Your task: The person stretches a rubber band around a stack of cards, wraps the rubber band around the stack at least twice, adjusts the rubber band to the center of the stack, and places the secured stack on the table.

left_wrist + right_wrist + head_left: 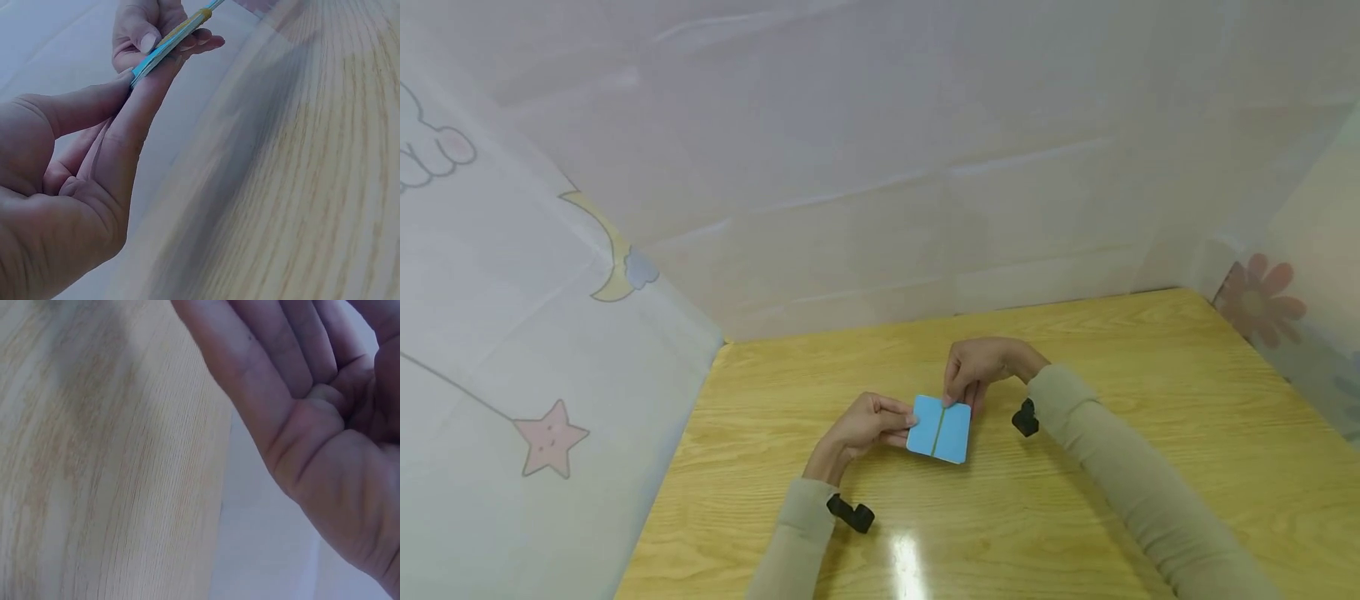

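Observation:
A thin stack of light blue square cards (953, 437) with rounded corners is held up over the table, tilted. A yellowish rubber band (937, 433) runs across its middle. My left hand (861, 425) pinches the stack's left edge, thumb on the blue face and fingers behind. At the top edge, my right hand (981, 367) pinches the stack beside the band. Seen edge-on in the left wrist view, the cards (142, 70) show layered edges with the band (187, 26) around them. The right wrist view shows my right palm (325, 437), with the fingertips and cards out of frame.
Beneath the hands lies a wood-grain table (1075, 517). A pale sheet (880, 167) rises behind it, and a printed side sheet (587, 367) stands along the left. Another printed sheet (1315, 242) borders the right. Black devices (852, 514) sit at both wrists.

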### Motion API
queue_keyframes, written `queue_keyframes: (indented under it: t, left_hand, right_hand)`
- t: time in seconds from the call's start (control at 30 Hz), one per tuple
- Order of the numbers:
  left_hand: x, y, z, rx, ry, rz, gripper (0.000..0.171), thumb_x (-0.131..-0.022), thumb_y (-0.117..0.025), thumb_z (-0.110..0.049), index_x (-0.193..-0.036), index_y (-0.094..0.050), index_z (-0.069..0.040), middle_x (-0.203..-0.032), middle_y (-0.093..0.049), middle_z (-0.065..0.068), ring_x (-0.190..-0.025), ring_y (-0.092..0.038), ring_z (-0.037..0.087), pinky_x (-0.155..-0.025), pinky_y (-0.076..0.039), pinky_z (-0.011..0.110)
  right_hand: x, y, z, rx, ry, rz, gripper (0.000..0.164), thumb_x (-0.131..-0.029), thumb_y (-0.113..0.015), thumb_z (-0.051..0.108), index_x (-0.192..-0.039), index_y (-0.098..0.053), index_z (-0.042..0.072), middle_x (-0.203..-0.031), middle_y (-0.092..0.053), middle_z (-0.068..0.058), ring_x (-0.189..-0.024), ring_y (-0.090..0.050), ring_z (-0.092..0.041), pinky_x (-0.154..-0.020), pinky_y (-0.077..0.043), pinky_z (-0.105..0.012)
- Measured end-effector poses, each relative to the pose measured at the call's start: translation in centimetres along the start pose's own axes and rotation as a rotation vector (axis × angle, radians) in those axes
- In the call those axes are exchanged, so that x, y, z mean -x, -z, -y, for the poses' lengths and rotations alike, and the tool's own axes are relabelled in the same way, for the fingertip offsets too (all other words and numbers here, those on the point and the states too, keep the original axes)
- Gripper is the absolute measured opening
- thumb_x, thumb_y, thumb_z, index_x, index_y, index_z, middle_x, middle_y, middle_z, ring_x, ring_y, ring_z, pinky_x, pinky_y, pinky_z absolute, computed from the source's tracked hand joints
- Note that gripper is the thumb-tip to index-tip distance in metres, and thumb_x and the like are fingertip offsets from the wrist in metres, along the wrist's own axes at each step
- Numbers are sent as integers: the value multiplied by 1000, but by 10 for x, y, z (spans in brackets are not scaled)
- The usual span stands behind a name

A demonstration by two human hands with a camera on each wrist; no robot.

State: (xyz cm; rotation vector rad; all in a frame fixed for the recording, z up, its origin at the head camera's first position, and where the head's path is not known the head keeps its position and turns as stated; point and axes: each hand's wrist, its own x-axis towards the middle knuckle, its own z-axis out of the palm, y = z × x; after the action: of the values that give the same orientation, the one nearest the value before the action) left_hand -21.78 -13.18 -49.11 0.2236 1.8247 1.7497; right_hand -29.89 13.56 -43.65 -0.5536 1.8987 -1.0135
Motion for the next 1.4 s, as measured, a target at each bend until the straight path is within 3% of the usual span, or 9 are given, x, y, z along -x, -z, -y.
queue_keyframes:
  t: [0.33, 0.5, 0.7, 0.83, 1.07, 1.4]
  left_hand:
    - [0, 0, 2, 34, -4, -15, 31, -101, -67, -3, -126, -68, 16, -91, -79, 1, -79, -78, 12, -76, -67, 28]
    - [1, 1, 2, 74, 5, -43, 30, -101, -68, -4, -126, -69, 14, -94, -81, 6, -82, -80, 14, -79, -67, 30]
    - [1, 8, 4, 87, -1, -92, 30, -102, -66, -3, -127, -68, 14, -92, -80, 6, -81, -79, 14, -77, -67, 28]
    - [1, 12, 6, 98, -14, -106, 31, -103, -65, -4, -128, -67, 14, -95, -80, 6, -82, -79, 13, -79, -66, 26]
    - [3, 16, 2, 116, -28, -127, 33, -103, -65, -3, -131, -64, 16, -98, -74, 4, -82, -78, 11, -81, -66, 25]
    - [2, 14, 8, 119, -22, -140, 32, -103, -65, -5, -129, -66, 14, -94, -72, 3, -80, -77, 11, -80, -66, 26]
  right_hand:
    - [0, -4, -3, -22, 26, -67, 12, -92, -81, 15, -94, -85, 4, -84, -81, -8, -67, -75, -15, -76, -68, -47]
    - [5, -11, -9, -60, 64, -133, 17, -95, -79, 21, -100, -84, 5, -93, -82, -10, -75, -78, -20, -81, -67, -52]
    - [9, -29, -20, -186, 106, -242, 19, -97, -76, 17, -104, -82, 0, -95, -81, -13, -83, -80, -30, -83, -66, -54]
    - [11, -43, -31, -290, 153, -302, 21, -98, -76, 15, -103, -79, -6, -95, -80, -14, -84, -80, -28, -83, -66, -51]
    - [15, -63, -49, -518, 212, -386, 41, -100, -73, 16, -129, -67, -13, -105, -80, -16, -93, -80, -27, -92, -63, -53]
    - [13, -83, -58, -692, 227, -464, 42, -102, -69, 8, -134, -61, -17, -102, -81, -11, -93, -80, -23, -90, -66, -44]
